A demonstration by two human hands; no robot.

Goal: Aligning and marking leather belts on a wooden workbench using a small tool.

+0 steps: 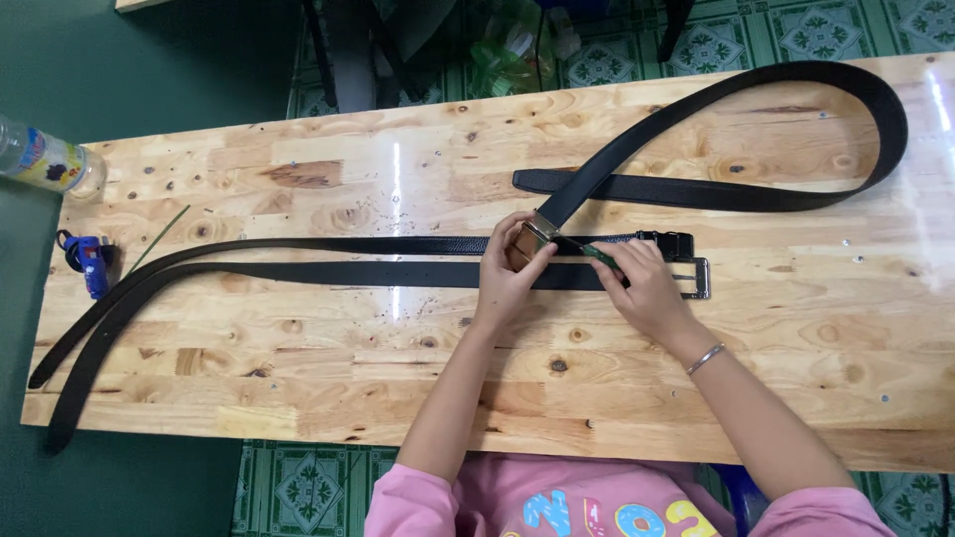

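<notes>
Belts lie on the long pale wooden table. Left hand pinches the small brass buckle of the looped black leather belt, at twelve o'clock from it. Right hand fingers squeeze a thin green tool poking there; the job looks unfinished

From my remote seat I see a long pale knotty pine tabletop with glare streaks. Beneath it lies a floor of green patterned tiles, also showing at the far side. A plain dark green surface fills the far left.
</notes>
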